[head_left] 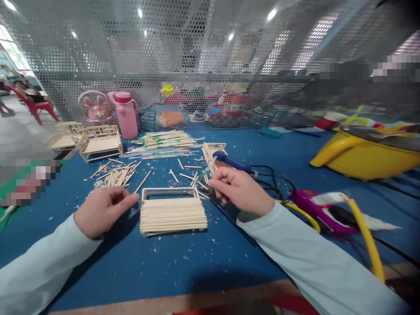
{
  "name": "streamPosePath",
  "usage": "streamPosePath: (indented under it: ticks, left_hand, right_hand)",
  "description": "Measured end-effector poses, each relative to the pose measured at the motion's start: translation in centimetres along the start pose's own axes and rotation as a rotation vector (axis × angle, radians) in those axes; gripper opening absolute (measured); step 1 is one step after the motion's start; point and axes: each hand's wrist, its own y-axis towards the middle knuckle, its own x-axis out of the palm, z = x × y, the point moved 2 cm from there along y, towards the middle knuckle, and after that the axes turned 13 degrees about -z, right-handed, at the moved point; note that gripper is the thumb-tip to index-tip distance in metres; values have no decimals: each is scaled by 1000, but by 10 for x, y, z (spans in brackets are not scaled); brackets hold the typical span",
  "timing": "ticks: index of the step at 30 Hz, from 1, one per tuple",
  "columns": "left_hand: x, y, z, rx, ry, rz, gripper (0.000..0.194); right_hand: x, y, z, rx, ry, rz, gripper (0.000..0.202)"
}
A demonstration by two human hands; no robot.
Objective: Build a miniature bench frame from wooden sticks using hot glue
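Observation:
A small frame of thin wooden sticks (173,214) lies on the blue table, its near part covered by sticks set side by side and its far part open. Just left of it, my left hand (106,209) is closed, thumb and forefinger together, with a thin stick (143,181) sticking up from the fingertips. My right hand (241,189) is pinched to the right of the frame, near a blue glue gun (231,162); what its fingertips hold, if anything, is too small to make out. A pile of loose sticks (120,176) lies beyond my left hand.
Miniature stick chairs (101,144), a pink bottle (126,118) and bagged sticks (167,142) stand or lie at the back left. On the right are a purple power strip (315,210), cables and a yellow basket (370,155). A perforated metal screen (183,57) rises behind the table (157,280).

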Motion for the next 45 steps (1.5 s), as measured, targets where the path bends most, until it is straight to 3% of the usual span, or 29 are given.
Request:
streamPosePath:
  ticks: [2, 4, 9, 13, 15, 22, 27, 33, 38, 45]
  left_hand:
    - [-14, 5, -10, 26, 40, 210, 36]
    - [-25, 11, -21, 23, 29, 296, 37]
    - [-24, 18, -28, 13, -76, 176, 33]
    - [-12, 17, -15, -42, 262, 194, 27]
    - [-8, 17, -11, -58, 366, 175, 24]
    - [-6, 21, -18, -83, 405, 118, 30]
    - [-3, 26, -21, -97, 444, 83, 20]
    - [-1, 24, -24, -132, 433, 126, 20]
    - [1, 21, -17, -132, 403, 113, 28]
    - [5, 16, -3, -148, 429, 99, 34]
  right_hand:
    - [-1, 0, 2, -31, -78, 36, 20]
    - [-3, 1, 2, -72, -198, 111, 23]
    - [-4, 2, -1, -184, -412, 282, 31]
    - [3, 2, -3, -251, -464, 315, 36]
    - [6, 3, -3, -276, -459, 308, 35]
    - [10, 10, 8, -327, -340, 281, 31]
    - [11, 15, 15, -347, -331, 270, 26]
    - [4, 18, 19, -384, -342, 375, 14]
    - [2, 17, 18, -377, -340, 433, 16]
    - [6, 16, 17, -370, -326, 384, 16]
